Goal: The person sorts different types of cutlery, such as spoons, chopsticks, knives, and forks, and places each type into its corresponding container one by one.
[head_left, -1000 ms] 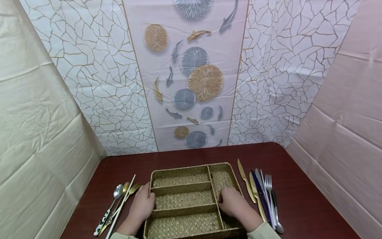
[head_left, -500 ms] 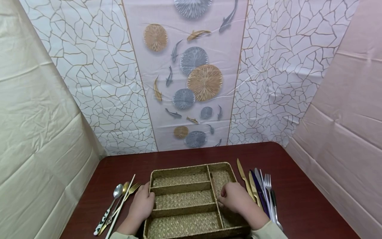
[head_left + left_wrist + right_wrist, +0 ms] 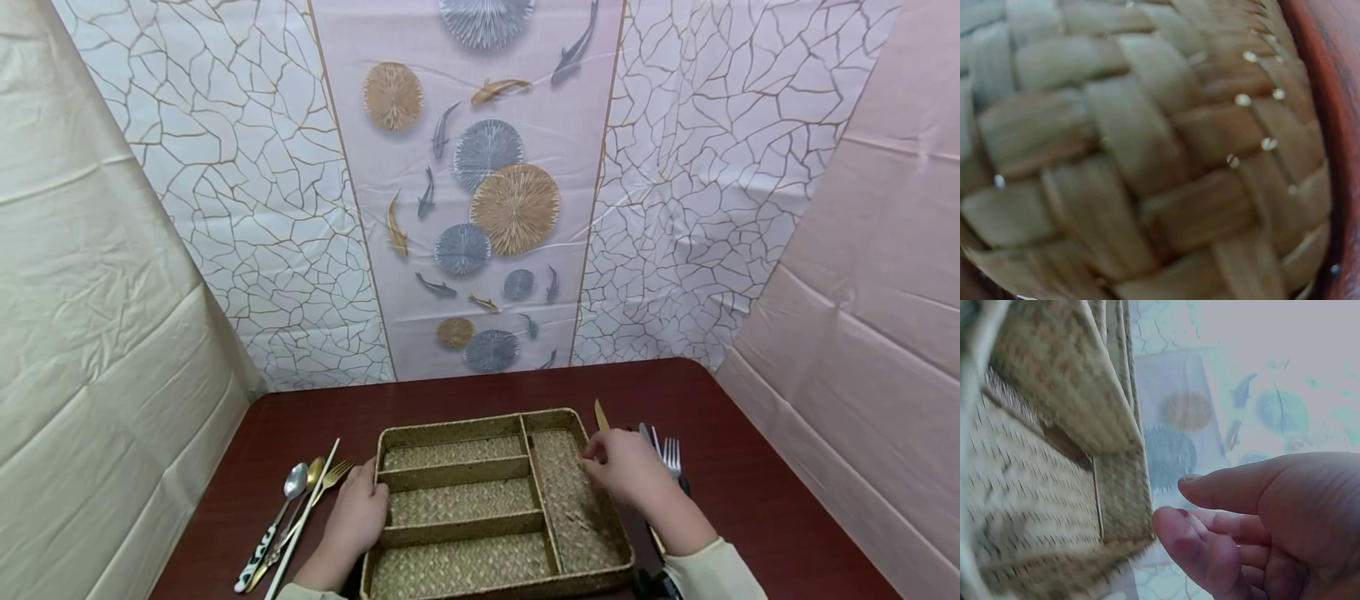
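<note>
A woven tray (image 3: 465,475) with one long compartment on the right and three crosswise ones on the left lies on the table. At its left wall, my left hand (image 3: 358,510) grips the side. The tray's weave (image 3: 1129,137) fills most of the left wrist view, so that hand is hidden there. My right hand (image 3: 626,468) is over the right rim, fingers loosely bent. In the right wrist view, thumb and fingers of the right hand (image 3: 1266,519) stand apart with nothing between them, beside the tray's corner wall (image 3: 1124,495).
Left of the tray lie a silver spoon (image 3: 296,480), a gold spoon (image 3: 316,469), a gold fork (image 3: 337,473) and a white chopstick (image 3: 303,518). To its right, a gold knife (image 3: 601,415) and a silver fork (image 3: 671,455) show partly behind the right arm. Patterned cloth (image 3: 487,275) hangs beyond the table.
My right hand has come up out of the tray's right compartment and moved right, over the rim, now covering part of the right cutlery. My left hand and the tray have stayed put.
</note>
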{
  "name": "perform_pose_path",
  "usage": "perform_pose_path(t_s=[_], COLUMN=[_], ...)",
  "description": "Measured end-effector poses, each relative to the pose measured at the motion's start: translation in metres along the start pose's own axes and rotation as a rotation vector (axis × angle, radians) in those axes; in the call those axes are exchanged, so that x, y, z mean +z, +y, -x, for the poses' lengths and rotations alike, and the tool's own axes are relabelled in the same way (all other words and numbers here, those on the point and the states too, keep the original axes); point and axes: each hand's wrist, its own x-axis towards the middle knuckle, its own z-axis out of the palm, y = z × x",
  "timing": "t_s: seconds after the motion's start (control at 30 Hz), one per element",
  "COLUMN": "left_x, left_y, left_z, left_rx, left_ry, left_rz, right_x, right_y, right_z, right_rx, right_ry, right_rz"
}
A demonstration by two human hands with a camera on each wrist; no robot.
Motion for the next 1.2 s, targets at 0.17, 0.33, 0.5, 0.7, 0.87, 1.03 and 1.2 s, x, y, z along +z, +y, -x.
perform_pose_path(t_s=[0.17,0.33,0.5,0.7,0.87,1.03,1.2], left_x=[0.000,0.000,-0.001,-0.002,-0.003,-0.002,-0.001], left_y=[0.000,0.001,0.002,0.002,0.002,0.002,0.000], left_z=[0.000,-0.001,0.000,0.000,0.000,0.001,0.002], left_rx=[0.000,-0.014,-0.021,-0.023,-0.026,-0.010,-0.006], left_ry=[0.001,-0.017,-0.024,-0.028,-0.028,-0.013,-0.010], left_rz=[-0.003,0.001,0.007,0.016,0.025,0.027,0.023], right_x=[-0.013,-0.022,-0.027,-0.020,-0.010,-0.003,0.001], right_y=[0.011,0.023,0.035,0.048,0.058,0.066,0.071], right_z=[-0.003,-0.008,-0.015,-0.021,-0.030,-0.036,-0.039], right_rx=[0.030,0.074,0.081,0.111,0.129,0.135,0.171], right_ry=[0.023,0.027,0.031,0.016,-0.010,-0.021,-0.065], right_rz=[0.050,0.050,0.087,0.133,0.127,0.136,0.169])
